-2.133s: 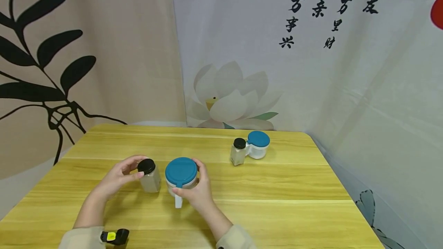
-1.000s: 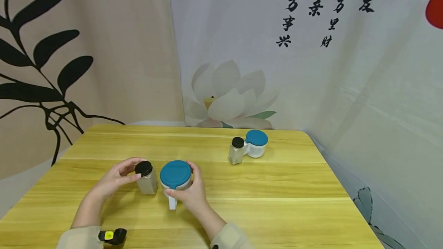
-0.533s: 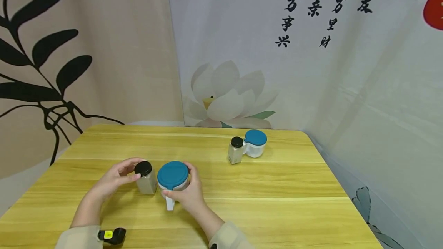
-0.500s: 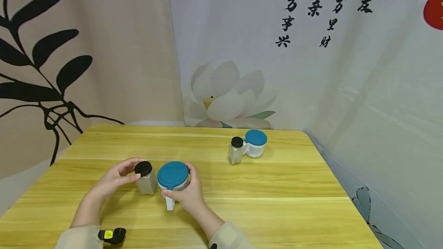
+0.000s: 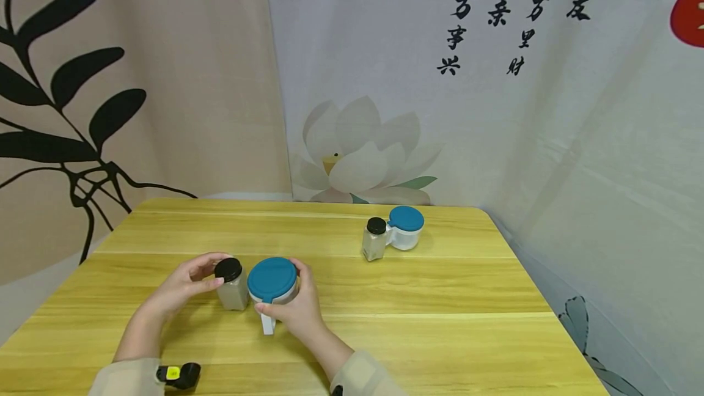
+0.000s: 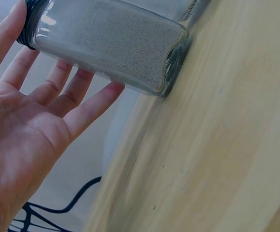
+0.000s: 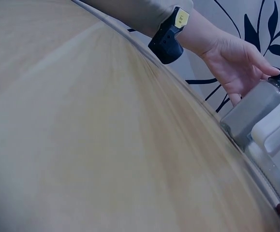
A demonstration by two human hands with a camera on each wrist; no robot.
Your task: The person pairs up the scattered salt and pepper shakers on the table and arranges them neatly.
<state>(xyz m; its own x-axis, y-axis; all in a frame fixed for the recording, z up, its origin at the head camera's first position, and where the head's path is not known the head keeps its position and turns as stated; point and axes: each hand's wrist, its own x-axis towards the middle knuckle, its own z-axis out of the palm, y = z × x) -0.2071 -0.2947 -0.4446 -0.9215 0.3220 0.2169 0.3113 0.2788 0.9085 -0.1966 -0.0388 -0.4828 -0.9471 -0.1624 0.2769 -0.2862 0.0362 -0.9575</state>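
A black-capped glass jar [image 5: 232, 296] of grey, grainy contents and a blue-lidded container [image 5: 272, 278] stand side by side on the near part of the wood-grain surface [image 5: 440, 322], so close you cannot tell from here whether they touch. The fingers of your left hand [image 5: 184, 280] are parted to the jar's width and hold it, thumb at the near side of its cap; those of your right hand [image 5: 301, 310] grip the container round its side, thumb beside the white handle [image 5: 267, 324], which points toward you. You appear to be drawing the two together; the next move seems to call for steady fingers, then an even release that tips neither. Compared with the frame two seconds earlier, the container sits nearer the jar, the strip of wood between them all but gone, while your left hold looks unchanged. Farther back, a smaller black-capped jar [image 5: 374, 246] and a second blue-lidded container [image 5: 406, 238] stand paired as they did then. Printed cloth [image 5: 214, 78] hangs behind.
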